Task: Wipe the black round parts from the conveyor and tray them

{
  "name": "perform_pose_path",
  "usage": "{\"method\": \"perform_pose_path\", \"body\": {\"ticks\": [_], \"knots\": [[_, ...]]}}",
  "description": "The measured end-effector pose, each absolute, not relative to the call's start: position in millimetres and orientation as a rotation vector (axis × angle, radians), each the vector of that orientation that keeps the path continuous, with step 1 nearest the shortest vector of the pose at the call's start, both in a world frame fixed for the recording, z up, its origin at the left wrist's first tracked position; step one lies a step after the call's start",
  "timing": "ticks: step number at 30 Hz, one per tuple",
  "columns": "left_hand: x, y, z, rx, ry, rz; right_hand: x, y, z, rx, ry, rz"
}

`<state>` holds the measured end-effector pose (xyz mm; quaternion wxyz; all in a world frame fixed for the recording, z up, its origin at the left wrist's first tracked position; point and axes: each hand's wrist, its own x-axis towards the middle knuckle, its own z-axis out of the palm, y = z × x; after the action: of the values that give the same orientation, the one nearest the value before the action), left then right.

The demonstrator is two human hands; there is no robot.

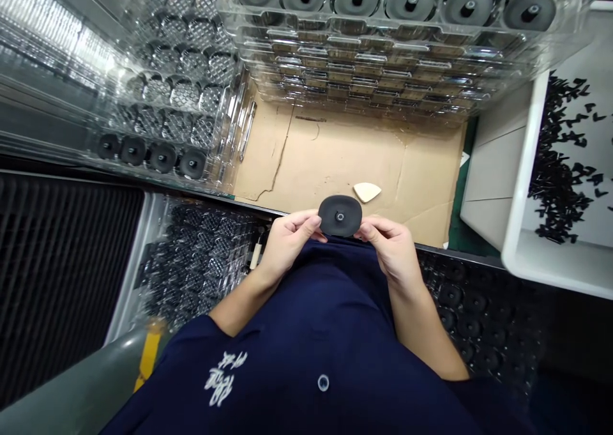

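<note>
Between my two hands is a black rounded disc-like part with a small raised post at its centre, its face turned up toward me. My left hand pinches its left edge between thumb and fingers. At the opposite edge, my right hand grips it the same way. Just beyond the part, a cream-coloured wedge-shaped piece lies on the cardboard sheet, touched by neither hand.
Stacked clear plastic trays stand at the back, the top one holding similar black parts. Another clear tray at left has several black parts in its front row. At right, a white bin contains many small black pieces.
</note>
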<state>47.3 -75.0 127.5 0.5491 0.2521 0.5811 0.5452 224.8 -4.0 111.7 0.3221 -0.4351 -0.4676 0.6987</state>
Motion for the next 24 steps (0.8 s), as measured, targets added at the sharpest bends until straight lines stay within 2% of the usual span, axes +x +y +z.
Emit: {"method": "perform_pose_path", "body": {"ticks": [24], "knots": [[46.8, -79.7, 122.9, 0.624, 1.373, 1.294, 223.8, -6.1, 114.6, -1.163, -1.179, 1.855]]}}
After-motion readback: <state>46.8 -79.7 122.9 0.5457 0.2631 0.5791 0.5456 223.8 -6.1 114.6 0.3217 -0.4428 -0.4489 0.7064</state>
